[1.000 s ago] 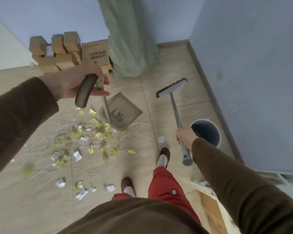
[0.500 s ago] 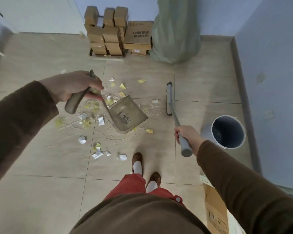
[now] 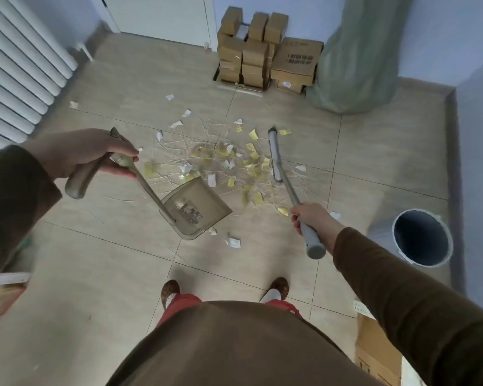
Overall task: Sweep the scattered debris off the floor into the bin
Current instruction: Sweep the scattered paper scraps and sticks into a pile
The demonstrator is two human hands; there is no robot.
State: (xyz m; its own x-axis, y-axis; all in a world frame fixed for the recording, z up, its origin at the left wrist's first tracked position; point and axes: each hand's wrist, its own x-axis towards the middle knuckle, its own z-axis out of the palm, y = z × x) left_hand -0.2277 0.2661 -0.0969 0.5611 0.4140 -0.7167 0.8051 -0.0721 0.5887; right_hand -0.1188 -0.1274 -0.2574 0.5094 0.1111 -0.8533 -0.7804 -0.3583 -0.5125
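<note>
While the radiator (image 3: pixel 20 79) fills the far left of the view, the left hand (image 3: pixel 78 151) is wrapped closed around the top of the dustpan handle (image 3: pixel 148 188), and this is the grip on that side. The handle slopes down and to the right to the dustpan (image 3: pixel 198 211), whose open mouth points up and to the right, toward the debris (image 3: pixel 229 162). I cannot tell if the pan touches the floor (image 3: pixel 123 274) or hangs just above it. The debris, yellow and white paper scraps with thin sticks, lies scattered in the middle of the floor, just beyond the pan mouth, and 2 or 3 white scraps lie behind the pan, near the feet.

On the right edge of the pile stands the broom head (image 3: pixel 274 154), with its long axis running away from the person, so the pile lies between the head and the pan. The right hand (image 3: pixel 308 218) is closed around the grey broom handle (image 3: pixel 304 218), the forearm stretched forward and left. I judge that the coming move is a stroke to the left, pushing the scraps toward the pan. The bin (image 3: pixel 423 236) stands well apart at the right, beside the wall, open and upright.
</note>
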